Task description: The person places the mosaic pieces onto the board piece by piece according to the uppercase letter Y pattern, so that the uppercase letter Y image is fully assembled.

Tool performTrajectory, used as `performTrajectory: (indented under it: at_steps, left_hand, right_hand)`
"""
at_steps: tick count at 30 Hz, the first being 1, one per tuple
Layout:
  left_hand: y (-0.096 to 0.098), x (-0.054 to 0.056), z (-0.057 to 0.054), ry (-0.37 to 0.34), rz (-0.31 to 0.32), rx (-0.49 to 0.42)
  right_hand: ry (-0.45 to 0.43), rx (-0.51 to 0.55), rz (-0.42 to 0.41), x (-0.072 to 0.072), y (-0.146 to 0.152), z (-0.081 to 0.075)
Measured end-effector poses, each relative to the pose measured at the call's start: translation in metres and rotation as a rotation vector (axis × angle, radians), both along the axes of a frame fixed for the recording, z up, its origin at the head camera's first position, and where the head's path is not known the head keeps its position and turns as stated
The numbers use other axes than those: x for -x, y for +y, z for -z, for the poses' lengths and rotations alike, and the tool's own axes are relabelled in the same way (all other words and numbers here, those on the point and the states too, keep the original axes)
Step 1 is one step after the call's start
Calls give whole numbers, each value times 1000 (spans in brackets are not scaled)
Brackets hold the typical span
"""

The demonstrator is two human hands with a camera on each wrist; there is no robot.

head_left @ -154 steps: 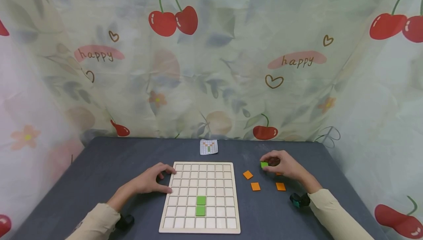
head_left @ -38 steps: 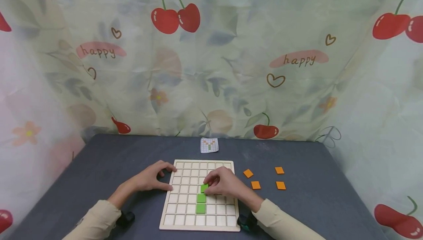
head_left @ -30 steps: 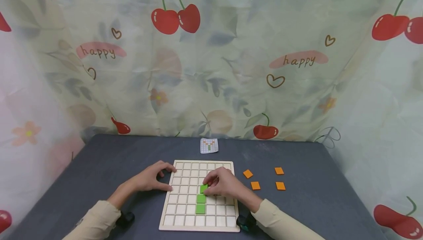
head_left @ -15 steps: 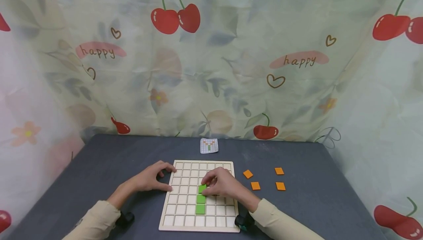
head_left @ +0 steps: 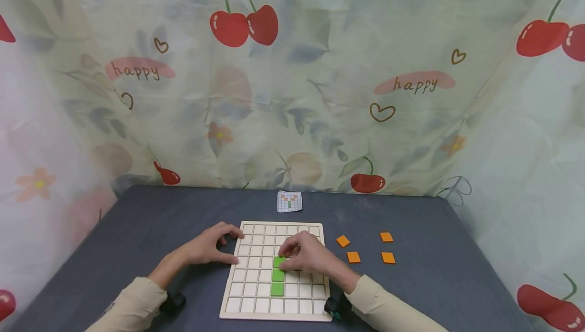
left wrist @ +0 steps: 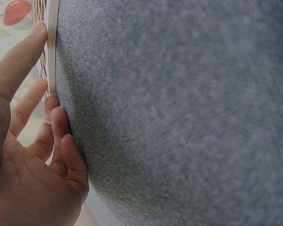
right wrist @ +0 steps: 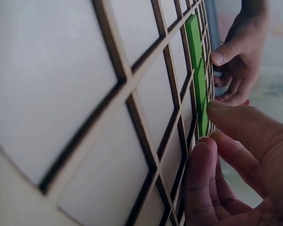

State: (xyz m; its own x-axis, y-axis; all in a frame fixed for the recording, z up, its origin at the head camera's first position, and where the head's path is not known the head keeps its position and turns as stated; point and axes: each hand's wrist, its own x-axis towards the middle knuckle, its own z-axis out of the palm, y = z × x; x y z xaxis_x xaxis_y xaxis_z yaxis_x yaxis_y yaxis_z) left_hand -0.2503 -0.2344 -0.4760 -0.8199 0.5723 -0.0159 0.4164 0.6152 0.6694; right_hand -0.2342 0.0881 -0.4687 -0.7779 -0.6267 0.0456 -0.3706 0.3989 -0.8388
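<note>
A pale wooden grid board (head_left: pixel 235 311) lies on the dark table. My right hand (head_left: pixel 311 253) pinches a green square tile (head_left: pixel 278 262) between thumb and fingers, at a cell in the middle column. In the right wrist view the fingertips are at the edges of this tile (right wrist: pixel 204 120). Two more green tiles sit in the cells nearer me, a middle one (head_left: pixel 278 274) and a front one (head_left: pixel 277 289). My left hand (head_left: pixel 205 244) has its thumb and fingertips resting on the board's left rim (left wrist: pixel 52 47), fingers spread and relaxed.
Several loose orange tiles lie right of the board, among them a near one (head_left: pixel 354 257) and a far one (head_left: pixel 386 236). A small card (head_left: pixel 289 201) printed with a coloured grid pattern lies behind the board. A patterned curtain (head_left: pixel 292 134) hangs along the table's back edge.
My right hand has carried the green tile from the table's right side onto the board, then shifted it slightly left, in line with the other two. My left hand keeps its place.
</note>
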Motion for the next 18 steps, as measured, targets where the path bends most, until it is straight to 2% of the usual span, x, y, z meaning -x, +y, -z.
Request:
performTrajectory:
  at_steps: [8,18]
  left_hand:
    - [1,0,1,6,0,0]
    - [1,-1,0,6,3,-2]
  right_hand:
    - [-32,56,-23,0,10,-1]
    - [-50,106,-55,2,41,-6]
